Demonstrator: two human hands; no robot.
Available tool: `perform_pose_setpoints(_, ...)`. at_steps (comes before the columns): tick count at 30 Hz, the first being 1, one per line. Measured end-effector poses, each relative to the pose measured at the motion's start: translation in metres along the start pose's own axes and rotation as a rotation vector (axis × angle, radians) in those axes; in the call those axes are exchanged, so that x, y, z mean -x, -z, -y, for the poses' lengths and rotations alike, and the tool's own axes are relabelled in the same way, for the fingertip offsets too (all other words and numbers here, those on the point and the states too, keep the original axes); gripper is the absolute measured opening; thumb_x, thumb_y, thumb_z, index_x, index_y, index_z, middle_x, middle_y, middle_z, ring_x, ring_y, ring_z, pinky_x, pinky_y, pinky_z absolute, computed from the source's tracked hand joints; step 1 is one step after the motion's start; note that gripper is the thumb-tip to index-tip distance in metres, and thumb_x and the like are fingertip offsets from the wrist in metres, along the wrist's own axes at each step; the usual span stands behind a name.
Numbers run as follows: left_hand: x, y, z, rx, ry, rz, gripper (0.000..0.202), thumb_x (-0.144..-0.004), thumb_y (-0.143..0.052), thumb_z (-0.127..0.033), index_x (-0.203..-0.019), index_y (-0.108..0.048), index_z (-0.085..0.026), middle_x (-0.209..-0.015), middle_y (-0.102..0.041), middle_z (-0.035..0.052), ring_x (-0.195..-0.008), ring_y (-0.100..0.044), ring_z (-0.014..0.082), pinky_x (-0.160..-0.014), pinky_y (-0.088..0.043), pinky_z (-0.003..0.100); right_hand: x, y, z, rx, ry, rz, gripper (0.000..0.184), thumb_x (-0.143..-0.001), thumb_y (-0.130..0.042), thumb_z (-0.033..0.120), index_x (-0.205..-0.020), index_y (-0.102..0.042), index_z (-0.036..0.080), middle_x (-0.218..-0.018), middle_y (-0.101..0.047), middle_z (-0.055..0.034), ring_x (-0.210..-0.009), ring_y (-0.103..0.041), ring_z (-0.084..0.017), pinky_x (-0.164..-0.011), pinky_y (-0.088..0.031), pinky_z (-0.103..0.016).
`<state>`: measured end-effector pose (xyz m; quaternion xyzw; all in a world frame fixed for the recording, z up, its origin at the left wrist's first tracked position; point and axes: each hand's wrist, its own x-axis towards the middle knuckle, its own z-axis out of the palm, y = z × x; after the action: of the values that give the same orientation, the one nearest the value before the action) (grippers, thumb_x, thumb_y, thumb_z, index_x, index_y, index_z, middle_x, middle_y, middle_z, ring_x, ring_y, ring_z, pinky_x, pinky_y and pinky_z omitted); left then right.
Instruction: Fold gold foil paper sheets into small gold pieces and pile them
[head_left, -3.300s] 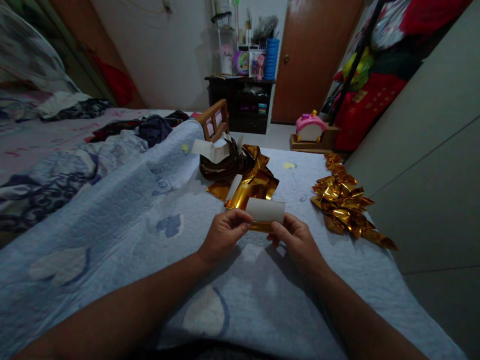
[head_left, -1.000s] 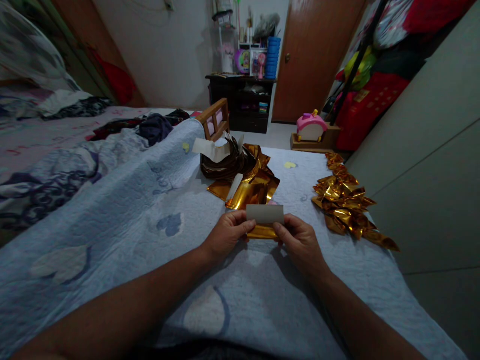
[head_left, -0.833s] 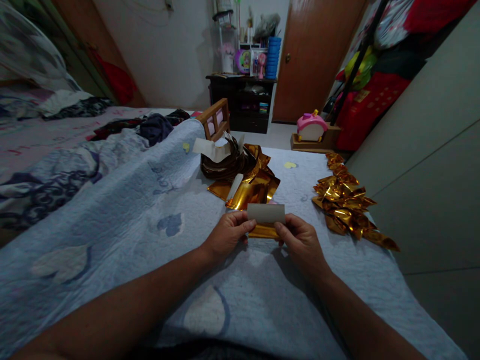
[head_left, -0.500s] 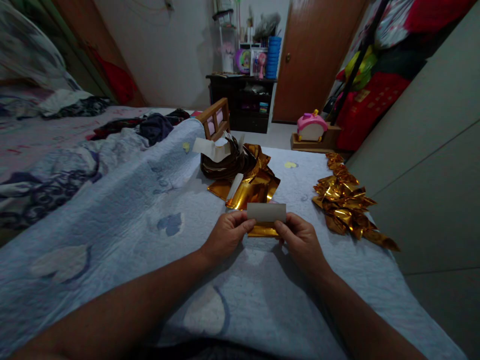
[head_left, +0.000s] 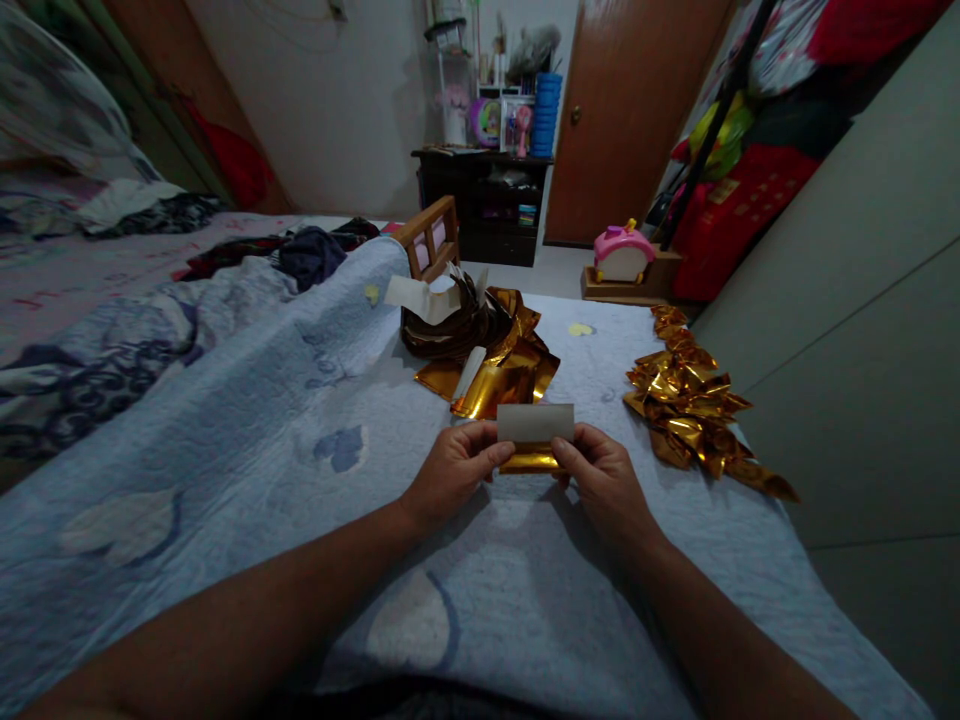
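Observation:
Both my hands hold one small sheet of gold foil paper [head_left: 534, 423] over the blue quilt [head_left: 247, 430]. Its white back faces me and a gold strip shows along its lower edge. My left hand [head_left: 453, 469] pinches the sheet's left end, thumb on top. My right hand [head_left: 606, 479] pinches the right end the same way. Just beyond my hands lies a loose stack of flat gold foil sheets [head_left: 501, 375].
A dark basket [head_left: 448, 325] with white paper on it stands behind the stack. Several folded gold foil pieces [head_left: 690, 400] lie in a row at the right, near the bed's edge and a grey wall. Crumpled clothes [head_left: 307, 252] lie far left.
The sheet's fold has tightened: the white flap stands a little higher and narrower, and my hands have come slightly closer together. Nothing else has moved.

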<state>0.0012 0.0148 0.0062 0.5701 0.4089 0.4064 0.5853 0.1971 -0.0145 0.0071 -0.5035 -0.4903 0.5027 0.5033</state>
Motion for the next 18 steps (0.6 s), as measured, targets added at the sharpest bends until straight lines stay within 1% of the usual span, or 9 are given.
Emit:
perform_pose_setpoints(3,0.0001,0.0006,0.0005,-0.01,0.008,0.002,0.024,-0.08,-0.072,-0.036,-0.092,-0.075,-0.015,-0.073,-0.064,0.001,-0.059,-0.05,0.0105,-0.055,-0.042,0.022,0.0003,-0.0004,0.0008,-0.007,-0.009,-0.007,0.029,-0.084,-0.07,0.046,-0.083,-0.067,0.018,-0.066,-0.056,0.0018,-0.059,-0.048,-0.013,-0.053,-0.039,-0.025)
perform_pose_setpoints(10,-0.0003,0.0005,-0.0006,-0.002,0.021,-0.008,0.024,-0.079,-0.073,-0.034,-0.092,-0.076,-0.014,-0.076,-0.068,0.003,-0.064,-0.055,0.0126,-0.059,-0.043,0.024,0.0004,-0.0002,0.0023,0.004,-0.001,-0.005,0.03,-0.083,-0.07,0.047,-0.081,-0.067,0.018,-0.066,-0.056,0.0014,-0.059,-0.047,-0.013,-0.053,-0.038,-0.025)
perform_pose_setpoints(14,-0.0001,-0.0008,-0.0016,0.002,0.026,-0.031,0.022,-0.078,-0.073,-0.033,-0.088,-0.075,-0.014,-0.072,-0.066,0.0021,-0.063,-0.053,0.0125,-0.059,-0.042,0.024,0.0004,0.0,0.0022,-0.001,-0.002,0.003,0.029,-0.084,-0.069,0.046,-0.082,-0.066,0.018,-0.065,-0.055,0.002,-0.058,-0.047,-0.012,-0.053,-0.037,-0.025)
perform_pose_setpoints(18,0.0002,-0.0001,-0.0001,-0.009,0.015,-0.025,0.022,-0.078,-0.073,-0.033,-0.088,-0.075,-0.014,-0.071,-0.064,0.0014,-0.063,-0.053,0.0125,-0.06,-0.042,0.024,0.0003,0.0002,0.0017,0.012,-0.003,0.006,0.029,-0.084,-0.069,0.046,-0.082,-0.066,0.017,-0.065,-0.055,0.002,-0.059,-0.047,-0.012,-0.053,-0.037,-0.026)
